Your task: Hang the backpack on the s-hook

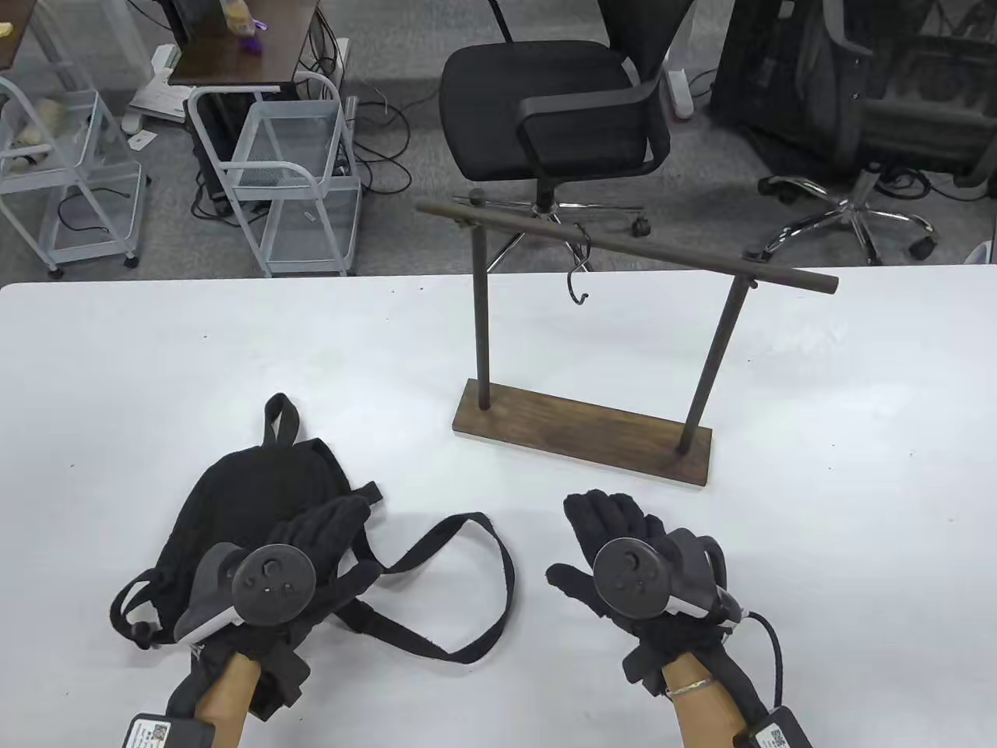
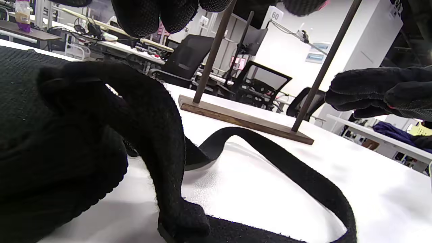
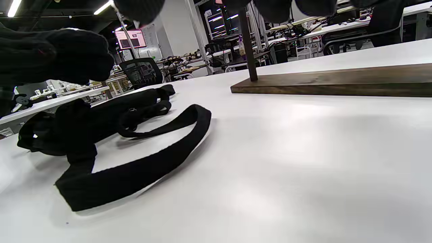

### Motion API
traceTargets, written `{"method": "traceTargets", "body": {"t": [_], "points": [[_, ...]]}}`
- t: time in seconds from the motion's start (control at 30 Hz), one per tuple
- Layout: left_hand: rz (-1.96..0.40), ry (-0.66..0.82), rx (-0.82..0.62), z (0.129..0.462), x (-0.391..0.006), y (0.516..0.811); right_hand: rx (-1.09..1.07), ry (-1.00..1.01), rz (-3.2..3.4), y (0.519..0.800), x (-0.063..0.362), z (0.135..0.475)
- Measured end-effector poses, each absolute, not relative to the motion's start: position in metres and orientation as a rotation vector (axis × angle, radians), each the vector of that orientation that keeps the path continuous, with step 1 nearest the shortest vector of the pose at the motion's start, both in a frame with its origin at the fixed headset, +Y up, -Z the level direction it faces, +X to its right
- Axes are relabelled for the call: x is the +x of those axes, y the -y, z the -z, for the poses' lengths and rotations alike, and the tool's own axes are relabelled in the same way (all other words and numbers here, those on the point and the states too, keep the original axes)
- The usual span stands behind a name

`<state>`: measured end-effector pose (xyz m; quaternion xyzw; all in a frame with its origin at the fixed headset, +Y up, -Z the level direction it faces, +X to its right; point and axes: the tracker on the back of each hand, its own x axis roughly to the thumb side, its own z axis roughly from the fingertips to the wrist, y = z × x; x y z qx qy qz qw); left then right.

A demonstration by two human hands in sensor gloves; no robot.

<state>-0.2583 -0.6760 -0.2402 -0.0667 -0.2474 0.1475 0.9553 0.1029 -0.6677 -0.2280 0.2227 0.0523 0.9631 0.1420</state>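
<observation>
A black backpack (image 1: 241,499) lies flat on the white table (image 1: 818,436) at the front left, its top loop (image 1: 280,413) pointing away from me. One long shoulder strap (image 1: 475,584) loops out to the right. My left hand (image 1: 331,522) is over the backpack with fingers stretched out, gripping nothing; its fingertips (image 2: 155,17) hang above the fabric (image 2: 40,128). My right hand (image 1: 604,518) is open and empty, just in front of the rack's wooden base (image 1: 584,436). A black s-hook (image 1: 578,273) hangs from the rack's rail (image 1: 623,245).
The rack's two posts (image 1: 480,312) stand on the base mid-table. Its base shows close in the right wrist view (image 3: 337,81). Beyond the table's far edge stand a black office chair (image 1: 553,117) and white wire carts (image 1: 288,179).
</observation>
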Motion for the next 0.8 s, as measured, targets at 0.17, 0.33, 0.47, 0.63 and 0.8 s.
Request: {"method": "traceTargets", "body": {"t": [0.17, 0.33, 0.47, 0.63, 0.8], "points": [[-0.277, 0.488, -0.137, 0.241, -0.259, 0.677, 0.622, -0.132, -2.781, 0.668, 0.105, 0.228], [-0.210, 0.359, -0.081, 0.246, -0.271, 0.676, 0.609, -0.152, -2.772, 0.670, 0.107, 0.230], [-0.133, 0.187, -0.078, 0.255, -0.292, 0.681, 0.624, -0.143, -2.775, 0.668, 0.105, 0.228], [-0.076, -0.049, -0.139, 0.261, -0.329, 0.690, 0.629, -0.141, -2.784, 0.668, 0.104, 0.228], [0.011, -0.278, -0.274, 0.262, -0.361, 0.705, 0.624, -0.159, -2.780, 0.668, 0.104, 0.228]]}}
